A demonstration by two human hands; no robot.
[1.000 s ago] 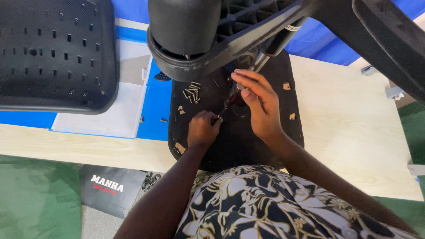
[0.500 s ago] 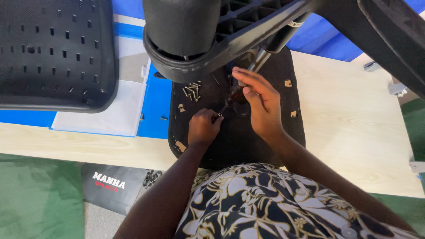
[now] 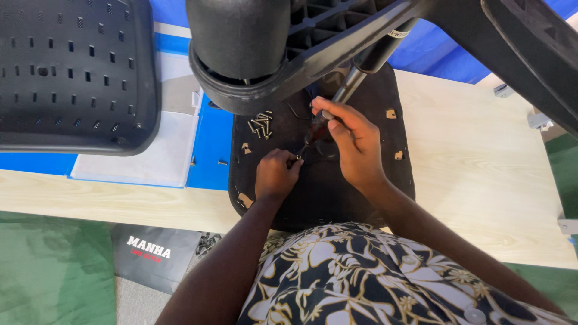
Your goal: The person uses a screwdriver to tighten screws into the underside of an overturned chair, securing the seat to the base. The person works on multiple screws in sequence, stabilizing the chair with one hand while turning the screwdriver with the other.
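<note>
Nearest, at the near edge of the counter (image 3: 481,180): black seat pad (image 3: 325,192), underside up, matte fabric with rounded corners and small tan patches, overhanging the edge toward the body.

Left hand (image 3: 276,174) resting on the pad near its middle, grip narrow, fingertips pinched at the tool tip; likely steadying a small fastener, though the fastener itself too small to confirm.

Right hand (image 3: 355,141) just beyond, grip closed around a screwdriver (image 3: 313,129), dark handle, shaft angled down and leftward to meet the left fingertips.

Step in hand, by judgement: driving a screw into the pad's underside. Next move calls for tip seated square in the screw head, steady downward pressure, left fingers kept off the turning shaft.

Farther on the pad, toward its far-left corner: loose pile of screws (image 3: 261,123), short, metallic, dull brass tone.

Left along the counter: flat clear plastic tray (image 3: 150,156) on a blue sheet (image 3: 211,150); over it a perforated black plastic backrest (image 3: 72,72), hard, slotted.

Overhead, farthest: chair base (image 3: 289,42), moulded black plastic, ribbed, with gas cylinder (image 3: 361,72), smooth metal.
</note>
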